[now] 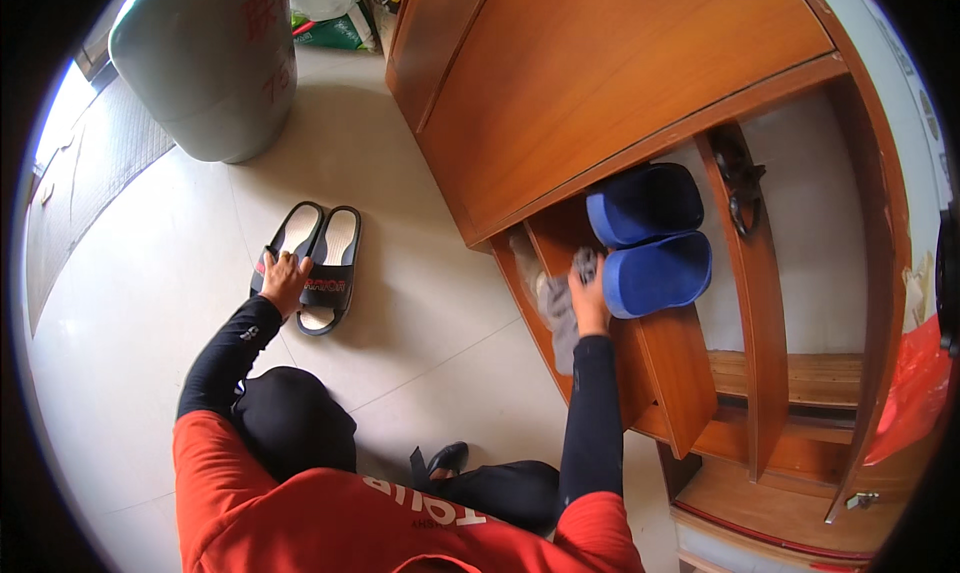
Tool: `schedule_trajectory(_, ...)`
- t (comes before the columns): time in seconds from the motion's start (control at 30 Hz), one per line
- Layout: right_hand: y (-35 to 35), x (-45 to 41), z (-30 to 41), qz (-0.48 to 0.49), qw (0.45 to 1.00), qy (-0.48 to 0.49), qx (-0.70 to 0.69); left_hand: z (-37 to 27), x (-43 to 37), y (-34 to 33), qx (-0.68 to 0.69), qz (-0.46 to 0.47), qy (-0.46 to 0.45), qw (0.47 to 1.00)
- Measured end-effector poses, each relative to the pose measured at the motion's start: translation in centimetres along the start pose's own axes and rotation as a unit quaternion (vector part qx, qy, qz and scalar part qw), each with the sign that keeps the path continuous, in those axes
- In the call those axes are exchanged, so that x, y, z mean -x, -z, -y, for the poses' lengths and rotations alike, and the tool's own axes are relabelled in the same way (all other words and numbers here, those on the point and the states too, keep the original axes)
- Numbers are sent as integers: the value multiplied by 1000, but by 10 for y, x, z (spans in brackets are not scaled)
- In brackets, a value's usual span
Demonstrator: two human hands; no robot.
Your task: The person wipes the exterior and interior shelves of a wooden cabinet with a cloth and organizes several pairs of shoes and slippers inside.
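My left hand (286, 282) is over the strap of the left one of two black slide sandals (327, 280), which sit side by side on the tiled floor. Its fingers are spread a little, and whether they grip the strap is unclear. A crumpled grey cloth (559, 307) is held in my right hand (591, 303), at the tilted-out shoe compartment of a wooden cabinet (630, 115). Just right of that hand, two blue slippers (656, 277) rest side by side in the compartment, soles partly in shadow.
A large grey-green plastic bin (210, 70) with red writing stands at the upper left. Wooden dividers (675, 378) split the compartment; a dark strappy shoe (739, 172) hangs over one. A red plastic bag (911, 393) is at the right edge. Bags (330, 10) lie beyond the cabinet.
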State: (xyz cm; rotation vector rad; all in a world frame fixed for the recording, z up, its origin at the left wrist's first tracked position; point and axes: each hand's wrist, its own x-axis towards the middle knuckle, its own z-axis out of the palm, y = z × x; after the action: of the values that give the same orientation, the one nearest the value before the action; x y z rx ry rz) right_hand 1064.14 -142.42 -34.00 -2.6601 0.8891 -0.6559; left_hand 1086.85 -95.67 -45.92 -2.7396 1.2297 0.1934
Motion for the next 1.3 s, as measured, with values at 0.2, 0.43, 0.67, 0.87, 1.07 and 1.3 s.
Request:
schedule_trajectory(0.2, -43, -45, 66, 21, 999, 43, 24, -10, -4, -36, 29, 96, 19, 995)
schedule_trajectory(0.43, 59, 87, 8, 131, 987, 86, 26, 8, -13, -59, 73, 117, 2, 990)
schedule_trajectory(0.67, 116, 132, -81, 12, 947, -298, 123, 7, -29, -76, 140, 153, 4, 978)
schedule_trajectory(0.87, 60, 49, -94, 96, 937, -325, 89, 7, -33, -78, 186, 42, -23, 981)
schedule_trajectory(1.07, -21, -26, 28, 43, 995, -85, 13, 12, -38, -92, 97, 125, -35, 987)
schedule_trajectory(1.3, -1, 2, -7, -23, 991, 128, -40, 39, -20, -122, 12, 195, -108, 975)
